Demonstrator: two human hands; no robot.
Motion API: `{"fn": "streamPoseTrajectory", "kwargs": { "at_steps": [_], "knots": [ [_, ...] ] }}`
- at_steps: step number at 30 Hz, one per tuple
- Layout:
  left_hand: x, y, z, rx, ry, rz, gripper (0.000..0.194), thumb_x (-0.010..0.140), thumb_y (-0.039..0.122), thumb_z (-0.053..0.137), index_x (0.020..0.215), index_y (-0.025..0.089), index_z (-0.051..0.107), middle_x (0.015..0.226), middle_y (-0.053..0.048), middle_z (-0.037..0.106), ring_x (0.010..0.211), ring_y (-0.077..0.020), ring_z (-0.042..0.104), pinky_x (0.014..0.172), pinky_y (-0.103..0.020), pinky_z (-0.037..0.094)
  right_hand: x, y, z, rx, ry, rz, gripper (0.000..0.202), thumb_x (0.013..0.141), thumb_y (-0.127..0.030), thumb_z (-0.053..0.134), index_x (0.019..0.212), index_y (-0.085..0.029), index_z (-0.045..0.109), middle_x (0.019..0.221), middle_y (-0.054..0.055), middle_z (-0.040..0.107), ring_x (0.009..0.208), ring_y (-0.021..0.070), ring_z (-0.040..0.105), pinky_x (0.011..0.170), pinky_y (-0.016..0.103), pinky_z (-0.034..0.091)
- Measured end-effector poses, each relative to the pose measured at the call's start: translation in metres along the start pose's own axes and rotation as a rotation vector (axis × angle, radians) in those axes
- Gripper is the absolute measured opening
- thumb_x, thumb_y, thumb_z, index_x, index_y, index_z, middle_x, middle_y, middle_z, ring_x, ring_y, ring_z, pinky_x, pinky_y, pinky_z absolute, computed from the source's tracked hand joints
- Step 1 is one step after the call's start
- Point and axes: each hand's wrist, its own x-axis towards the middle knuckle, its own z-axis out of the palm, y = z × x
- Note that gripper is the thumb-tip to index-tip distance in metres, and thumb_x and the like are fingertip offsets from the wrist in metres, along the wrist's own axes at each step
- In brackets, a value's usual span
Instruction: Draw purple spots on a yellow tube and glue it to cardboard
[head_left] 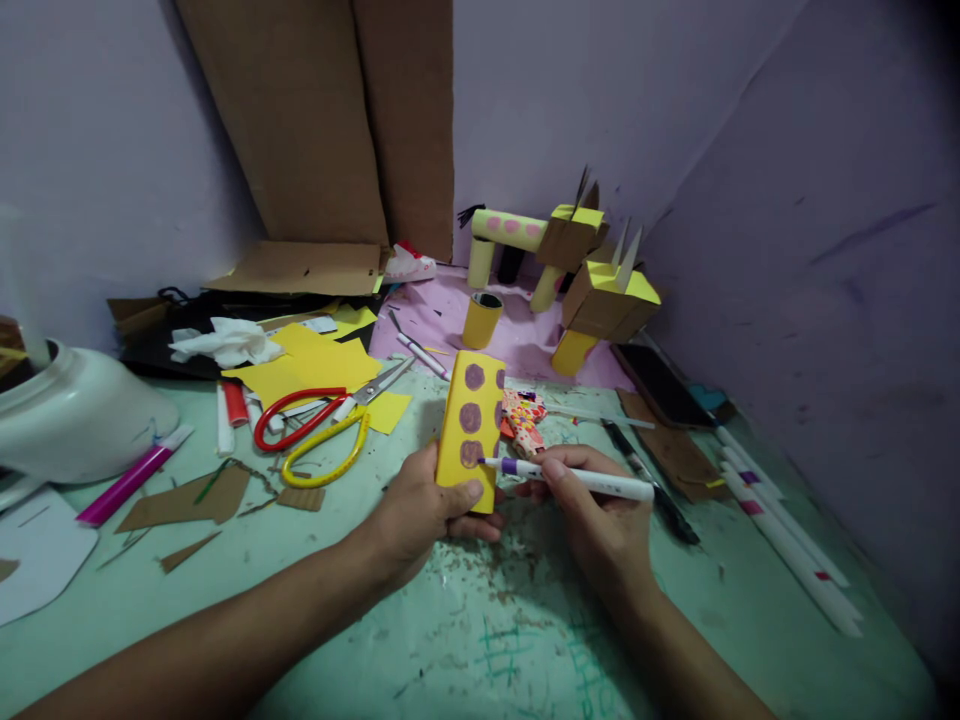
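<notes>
My left hand (431,505) grips the lower end of a yellow box-shaped tube (453,415), thumb on its front face. Purple round spots run down that face and show along its right edge. My right hand (600,510) pinches a white marker with a purple band (611,484); its purple tip touches one of the lower spots. Behind the tube, a short yellow cylinder (481,325) stands upright on pink material.
Red-and-yellow scissors (322,432) and yellow paper (319,358) lie to the left, near a white pot (90,415). Cardboard animal figures (609,300) stand at the back right. A phone (664,385) and white markers (795,545) lie on the right.
</notes>
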Motion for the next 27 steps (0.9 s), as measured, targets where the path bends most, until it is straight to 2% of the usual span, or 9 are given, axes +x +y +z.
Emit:
{"fn": "streamPoseTrajectory", "kwargs": {
  "at_steps": [7,14,19,27],
  "knots": [
    [-0.0012,0.0006,0.0013,-0.007,0.006,0.014,0.048,0.067,0.018,0.071,0.109,0.009,0.050,0.091,-0.012,0.065,0.072,-0.0191,0.065,0.054,-0.026,0.057,-0.0017,-0.0014,0.0013,-0.047,-0.034,-0.033,0.012,0.079,-0.029,0.067,0.073,-0.020,0.072,0.053,0.000,0.067,0.047,0.0151,0.061,0.045,0.023,0.046],
    [-0.0013,0.0001,0.0036,0.097,0.049,0.037,0.040,0.069,0.018,0.067,0.105,0.010,0.051,0.081,-0.007,0.064,0.065,-0.0173,0.064,0.055,-0.029,0.057,-0.0027,-0.0021,0.0009,-0.093,-0.042,-0.064,0.014,0.080,-0.031,0.067,0.072,-0.020,0.071,0.055,0.000,0.068,0.048,0.0159,0.061,0.045,0.024,0.047],
    [-0.0012,0.0005,0.0044,0.139,0.057,0.044,0.036,0.070,0.019,0.067,0.102,0.011,0.052,0.082,-0.008,0.065,0.063,-0.0180,0.065,0.054,-0.029,0.056,-0.0056,-0.0046,0.0055,-0.099,0.000,-0.049,0.016,0.079,-0.031,0.066,0.069,-0.019,0.070,0.057,0.002,0.068,0.051,0.0173,0.062,0.048,0.027,0.048],
    [-0.0019,-0.0016,0.0024,0.130,0.036,0.064,0.035,0.070,0.020,0.069,0.100,0.014,0.053,0.083,-0.007,0.065,0.066,-0.0192,0.065,0.057,-0.032,0.056,-0.0051,-0.0085,0.0079,-0.105,-0.022,-0.075,0.014,0.079,-0.030,0.065,0.070,-0.021,0.071,0.057,0.001,0.069,0.050,0.0164,0.061,0.048,0.026,0.046]
  ]
}}
